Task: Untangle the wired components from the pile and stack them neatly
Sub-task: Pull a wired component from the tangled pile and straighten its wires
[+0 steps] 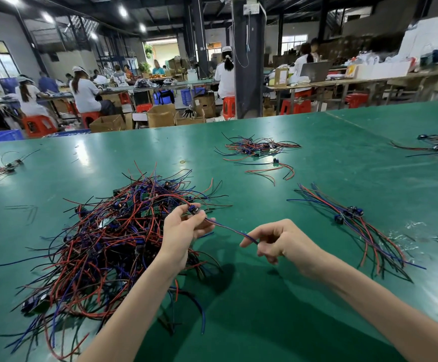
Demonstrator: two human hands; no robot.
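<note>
Right hand (278, 241): thumb and forefinger pinch the blue wire (228, 229) near its free end, just above the green table (265, 309).
Left hand (184, 231): fingertips pinch the small component (194, 210) at the wire's other end, lifted at the pile's right edge.
Pile (103, 246): red, blue and black leads knotted thick, left of both hands.
The move: hold the wire taut and draw slowly rightward — ease off if a neighbouring lead rises with it.
Sorted stack (356, 223): well to the right, leads combed one way; the likely drop spot.
Containers: open cardboard boxes (160, 116) and a blue crate (2, 135) beyond the table's far edge — contents can't be made out.
</note>
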